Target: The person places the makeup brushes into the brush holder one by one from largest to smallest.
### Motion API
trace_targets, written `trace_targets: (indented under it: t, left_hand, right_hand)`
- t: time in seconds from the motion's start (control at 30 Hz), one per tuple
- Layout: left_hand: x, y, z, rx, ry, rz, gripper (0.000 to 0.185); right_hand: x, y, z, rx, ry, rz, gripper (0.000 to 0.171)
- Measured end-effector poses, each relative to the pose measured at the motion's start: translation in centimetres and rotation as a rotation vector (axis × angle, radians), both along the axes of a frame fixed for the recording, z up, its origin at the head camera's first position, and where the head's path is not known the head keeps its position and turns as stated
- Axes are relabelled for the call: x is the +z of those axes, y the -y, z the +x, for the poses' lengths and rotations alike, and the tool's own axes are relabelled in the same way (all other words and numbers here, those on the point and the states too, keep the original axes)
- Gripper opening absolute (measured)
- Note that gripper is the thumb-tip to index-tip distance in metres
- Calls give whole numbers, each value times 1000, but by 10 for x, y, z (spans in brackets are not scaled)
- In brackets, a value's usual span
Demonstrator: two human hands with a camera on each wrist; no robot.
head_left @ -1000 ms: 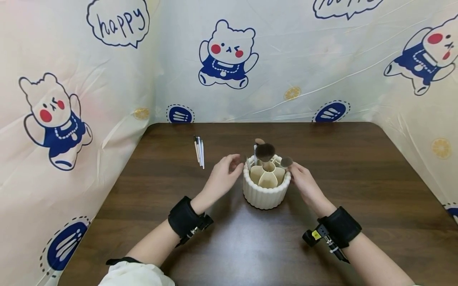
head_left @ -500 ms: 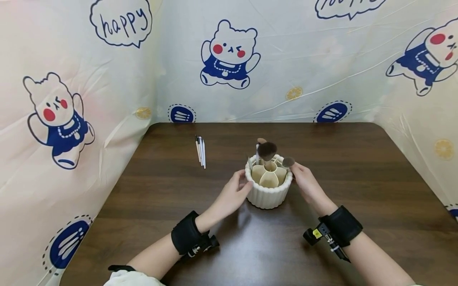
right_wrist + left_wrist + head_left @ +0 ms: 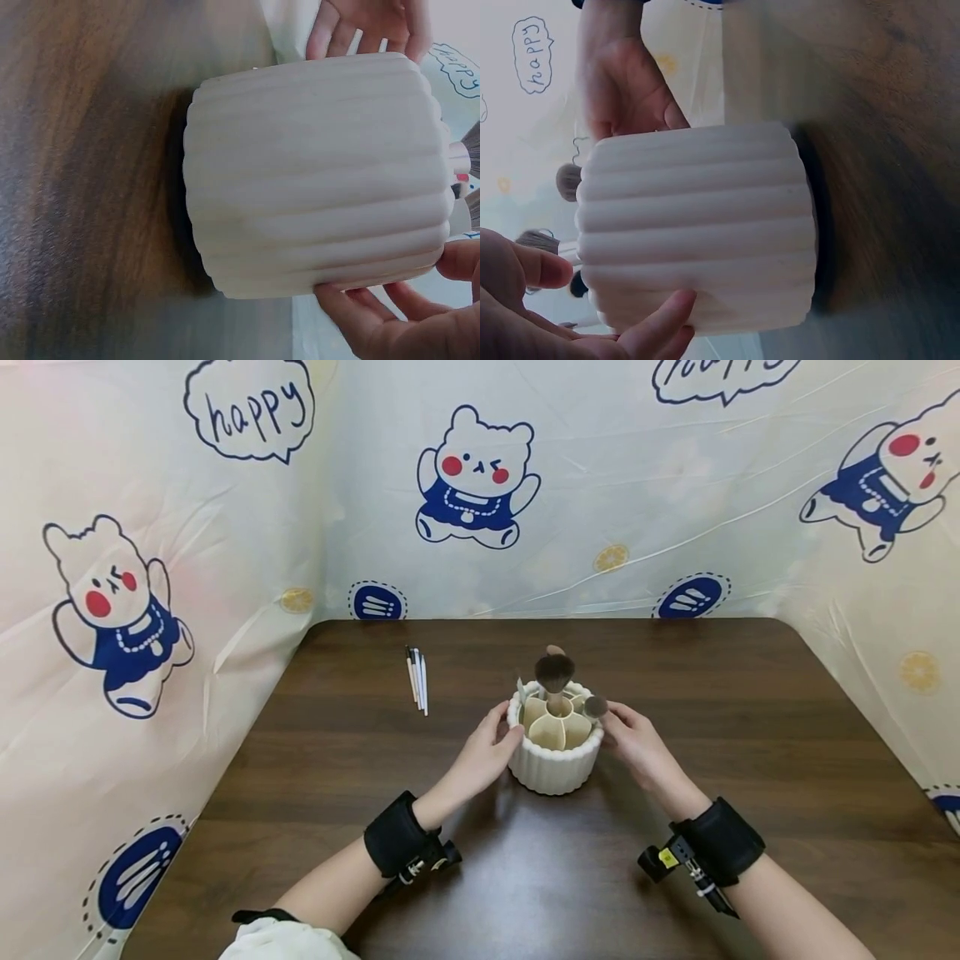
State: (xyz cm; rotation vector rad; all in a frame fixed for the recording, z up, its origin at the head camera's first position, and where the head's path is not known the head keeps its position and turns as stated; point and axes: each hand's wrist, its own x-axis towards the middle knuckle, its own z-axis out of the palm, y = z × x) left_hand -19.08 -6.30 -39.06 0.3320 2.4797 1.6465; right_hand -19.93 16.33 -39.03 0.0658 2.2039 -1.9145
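Ribbed holder (image 3: pixel 553 764) w/ brushes, handles hidden inside, left hand (image 3: pixel 483 754) & right hand (image 3: pixel 636 745) both grasping its sides

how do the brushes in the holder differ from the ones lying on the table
The brushes in the holder stand upright in the ribbed holder, heads up; the table brushes lie flat and side by side on the table. The holder ones show wide fluffy dark heads; the table ones look thin, with small dark tips. The left hand and right hand flank the holder; the table brushes lie untouched. Both groups have pale handles.
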Motion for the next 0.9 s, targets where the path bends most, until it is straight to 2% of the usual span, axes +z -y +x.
trace_targets:
  t: [0.2,0.33,0.5,0.6,0.9]
  left_hand:
    - [-7,0,8,25,89,-16,68]
    - [-10,-3,16,9,142,-48,72]
    - [-11,-9,19,-42,148,25,69]
    - [-11,-12,18,-58,135,74,67]
    - [-12,-8,1,-14,123,39,64]
  right_hand:
    - [1,-2,-5,8,-12,28,62]
    - [3,-3,-8,14,-5,53,62]
    - [5,-3,-9,14,12,66,58]
    - [5,-3,-8,18,5,75,57]
    - [7,-2,4,30,-28,89,57]
